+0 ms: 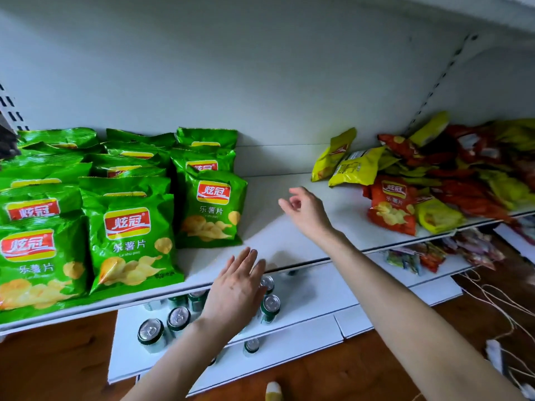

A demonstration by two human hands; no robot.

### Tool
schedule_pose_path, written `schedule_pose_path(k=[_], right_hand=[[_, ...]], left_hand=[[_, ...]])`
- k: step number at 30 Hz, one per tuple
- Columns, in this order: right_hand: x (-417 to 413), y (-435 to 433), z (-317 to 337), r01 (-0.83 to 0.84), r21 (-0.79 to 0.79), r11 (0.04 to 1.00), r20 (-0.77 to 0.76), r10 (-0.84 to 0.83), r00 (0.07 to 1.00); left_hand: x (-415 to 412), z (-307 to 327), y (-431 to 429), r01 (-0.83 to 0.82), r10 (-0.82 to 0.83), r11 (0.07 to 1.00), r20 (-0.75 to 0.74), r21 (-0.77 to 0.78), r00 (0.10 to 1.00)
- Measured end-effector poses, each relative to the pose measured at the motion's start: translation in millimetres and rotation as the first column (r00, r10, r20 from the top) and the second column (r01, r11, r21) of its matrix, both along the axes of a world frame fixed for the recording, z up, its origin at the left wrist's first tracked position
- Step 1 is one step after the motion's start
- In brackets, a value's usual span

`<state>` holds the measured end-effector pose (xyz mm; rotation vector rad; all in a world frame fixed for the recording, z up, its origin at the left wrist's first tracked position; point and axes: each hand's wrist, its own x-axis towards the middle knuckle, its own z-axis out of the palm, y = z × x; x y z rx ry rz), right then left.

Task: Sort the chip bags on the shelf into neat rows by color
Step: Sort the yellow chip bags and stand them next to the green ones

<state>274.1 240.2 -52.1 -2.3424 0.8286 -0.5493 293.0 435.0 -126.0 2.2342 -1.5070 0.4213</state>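
Green chip bags (130,241) stand in three overlapping rows on the left half of the white shelf (289,235). A mixed heap of red and yellow bags (451,175) lies at the shelf's right end, with a red bag (392,205) and a yellow bag (356,166) at its near edge. My left hand (237,287) hovers flat over the shelf's front edge, fingers straight, holding nothing. My right hand (307,211) reaches over the bare middle of the shelf, fingers loosely curled and empty, well short of the heap.
Below the shelf, several drink cans (178,318) stand on white boards on the wooden floor. A lower shelf at right holds small snack packets (417,257). Loose cords (500,302) trail on the floor at right. The white back wall closes the shelf behind.
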Motion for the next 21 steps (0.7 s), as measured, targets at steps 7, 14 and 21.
schedule_pose_path(k=[7,14,21], right_hand=[[-61.1,-112.6,35.7,0.223,-0.102,0.969,0.229,-0.196,0.954],[-80.2,-219.7,54.7,0.262,0.001,0.965,0.234,-0.255,0.938],[-56.0,-253.7,50.3,0.044,0.158,0.986,0.178,-0.073,0.981]], left_hand=[[-14.0,19.8,-71.9,0.097,-0.106,0.989,-0.078,-0.109,0.991],[-34.9,31.4,-171.6,0.048,-0.069,0.990,-0.160,-0.135,0.985],[-39.8,47.1,-253.8,-0.119,0.050,0.960,-0.264,-0.254,0.963]])
